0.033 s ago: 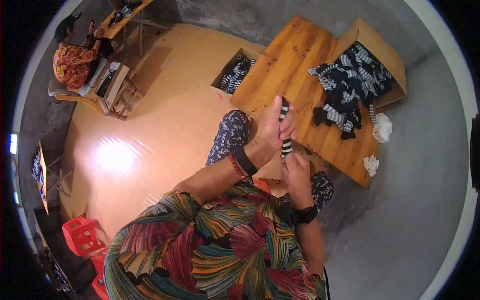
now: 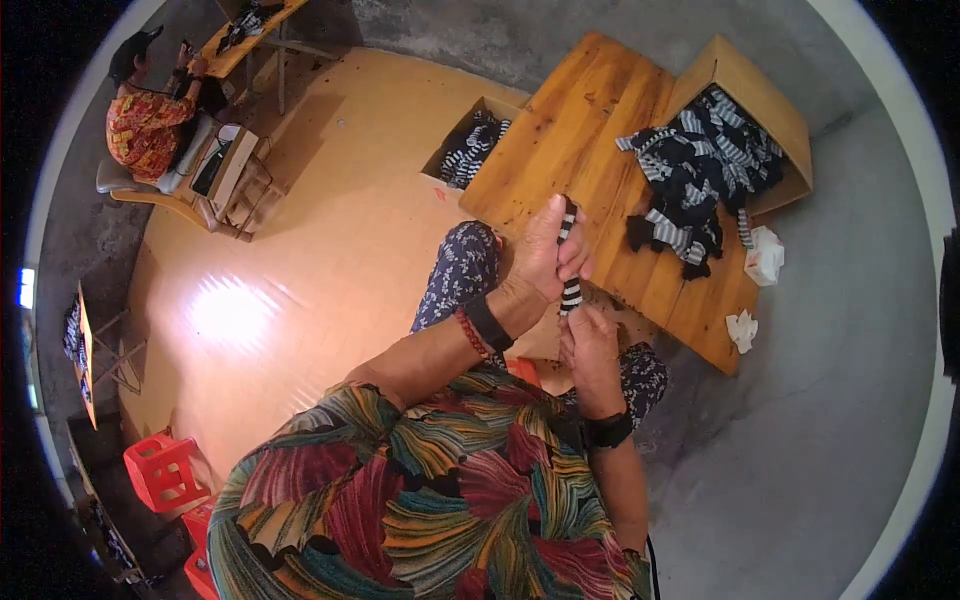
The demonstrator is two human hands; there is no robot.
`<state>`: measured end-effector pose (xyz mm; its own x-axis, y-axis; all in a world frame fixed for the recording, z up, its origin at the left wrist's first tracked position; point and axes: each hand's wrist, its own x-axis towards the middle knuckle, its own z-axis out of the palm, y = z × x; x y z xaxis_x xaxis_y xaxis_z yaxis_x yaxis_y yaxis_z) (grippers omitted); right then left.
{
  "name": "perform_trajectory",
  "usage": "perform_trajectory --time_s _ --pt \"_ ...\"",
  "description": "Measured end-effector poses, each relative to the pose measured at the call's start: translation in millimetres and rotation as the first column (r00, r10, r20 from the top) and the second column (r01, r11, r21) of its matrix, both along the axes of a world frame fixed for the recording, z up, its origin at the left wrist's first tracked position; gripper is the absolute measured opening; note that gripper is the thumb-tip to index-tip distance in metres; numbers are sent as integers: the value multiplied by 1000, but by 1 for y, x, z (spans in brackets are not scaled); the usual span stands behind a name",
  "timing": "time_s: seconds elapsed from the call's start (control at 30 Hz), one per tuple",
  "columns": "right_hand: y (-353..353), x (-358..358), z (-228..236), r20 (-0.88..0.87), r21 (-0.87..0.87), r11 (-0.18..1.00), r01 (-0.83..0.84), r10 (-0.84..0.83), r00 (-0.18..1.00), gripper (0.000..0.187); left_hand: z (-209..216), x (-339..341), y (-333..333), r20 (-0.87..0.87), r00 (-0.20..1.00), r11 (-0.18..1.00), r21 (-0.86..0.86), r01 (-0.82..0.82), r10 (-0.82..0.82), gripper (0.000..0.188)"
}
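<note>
A narrow black-and-white striped knitted piece stretches upright between my two hands, beside the near-left edge of the wooden table. My left hand is closed around its upper part, and the striped tip shows by the thumb. Just below, my right hand pinches the lower end with its fingers curled in. What kind of garment it is I cannot make out. On the table a heap of similar black and grey striped knitted pieces spills from a tipped cardboard box.
Another cardboard box of striped knits stands on the floor left of the table. Crumpled white plastic and white paper lie by the table's right edge. A co-worker sits at a far-left table. Red stools stand lower left.
</note>
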<state>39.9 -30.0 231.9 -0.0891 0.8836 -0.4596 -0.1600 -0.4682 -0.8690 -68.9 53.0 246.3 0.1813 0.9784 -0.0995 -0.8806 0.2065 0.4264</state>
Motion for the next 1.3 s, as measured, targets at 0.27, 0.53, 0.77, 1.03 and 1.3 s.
perform_trajectory --time_s 0.27,0.53,0.77,1.03,1.3 --pt "18 -8 4 43 64 998 15 -18 999 25 -8 -5 -1 -246 967 997 29 76 -66 19" --pt "13 4 -1 472 377 920 -109 -90 877 28 4 -19 19 -16 993 989 96 115 -114 17" --pt "5 8 4 169 165 986 -12 -17 985 27 9 -5 13 49 999 996 90 -21 17 14" --pt "17 9 15 102 82 997 -12 3 995 31 3 8 -7 -198 978 994 67 82 -67 14" --pt "11 11 8 140 103 994 -35 20 990 29 3 -10 12 3 998 998 22 55 -55 21"
